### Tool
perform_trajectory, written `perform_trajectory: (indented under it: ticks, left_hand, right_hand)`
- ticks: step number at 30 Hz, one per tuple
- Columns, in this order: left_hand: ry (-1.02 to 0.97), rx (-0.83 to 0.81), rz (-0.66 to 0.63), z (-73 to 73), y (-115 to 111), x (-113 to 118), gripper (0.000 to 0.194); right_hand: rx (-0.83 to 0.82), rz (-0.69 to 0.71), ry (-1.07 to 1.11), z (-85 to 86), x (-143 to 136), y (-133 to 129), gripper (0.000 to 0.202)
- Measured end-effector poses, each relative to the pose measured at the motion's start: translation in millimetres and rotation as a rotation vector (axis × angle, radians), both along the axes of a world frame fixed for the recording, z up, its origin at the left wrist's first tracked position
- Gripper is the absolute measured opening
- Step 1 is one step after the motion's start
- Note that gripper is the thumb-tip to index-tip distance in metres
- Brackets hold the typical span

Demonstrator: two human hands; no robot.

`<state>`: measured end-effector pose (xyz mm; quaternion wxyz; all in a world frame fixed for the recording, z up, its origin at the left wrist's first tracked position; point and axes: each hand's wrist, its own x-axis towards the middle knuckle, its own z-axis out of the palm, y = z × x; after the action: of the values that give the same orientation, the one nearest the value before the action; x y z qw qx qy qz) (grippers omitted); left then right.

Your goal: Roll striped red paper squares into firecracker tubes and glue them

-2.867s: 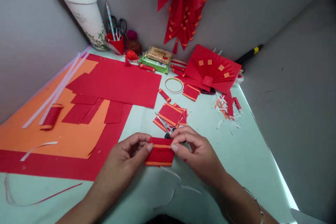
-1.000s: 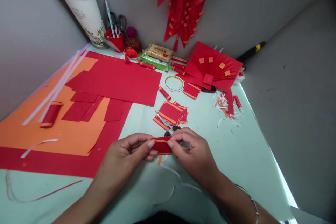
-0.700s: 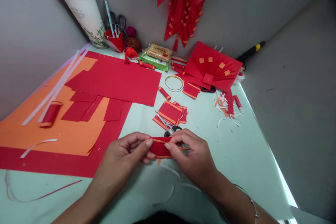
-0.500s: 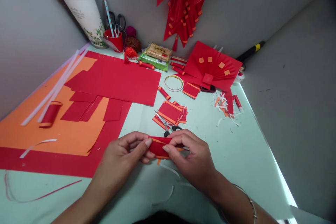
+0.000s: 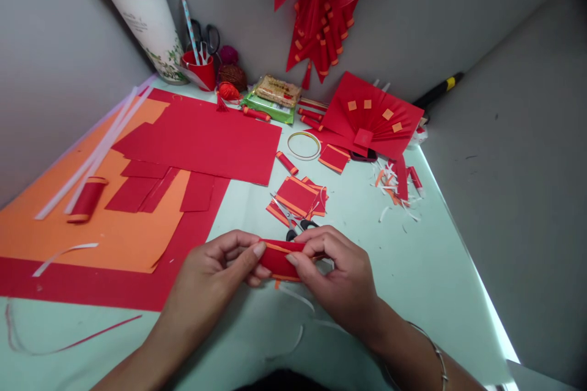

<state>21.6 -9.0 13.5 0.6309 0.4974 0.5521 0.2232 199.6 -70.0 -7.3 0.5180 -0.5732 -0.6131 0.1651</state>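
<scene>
Paper piece [image 5: 279, 259] now curled, flat earlier; your left hand [image 5: 215, 275] and right hand [image 5: 334, 275] pinch its ends; scissors [image 5: 293, 220] just behind.

craft desk corner, red paper sheets [image 5: 202, 140], scissors [image 5: 293, 220]

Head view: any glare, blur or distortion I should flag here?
Head view: wide-angle bend curves the table edge, where a bright strip glares. Corners darken. Both hands, left hand and right hand, and the red paper roll look sharp; the cup leans from distortion.
</scene>
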Motion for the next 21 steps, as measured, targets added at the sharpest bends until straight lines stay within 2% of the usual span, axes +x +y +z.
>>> perform_trajectory:
  ticks: [10, 21]
  left_hand:
    - [-0.009, -0.009, -0.005, 0.8, -1.7, 0.6, 0.021]
    - [-0.02, -0.013, -0.002, -0.9, -2.9, 1.1, 0.02]
  right_hand:
    - [-0.09, -0.073, 0.03, -1.3, -1.4, 1.4, 0.017]
    - [-0.094, -0.105, -0.002, -2.7, -1.3, 2.5, 0.017]
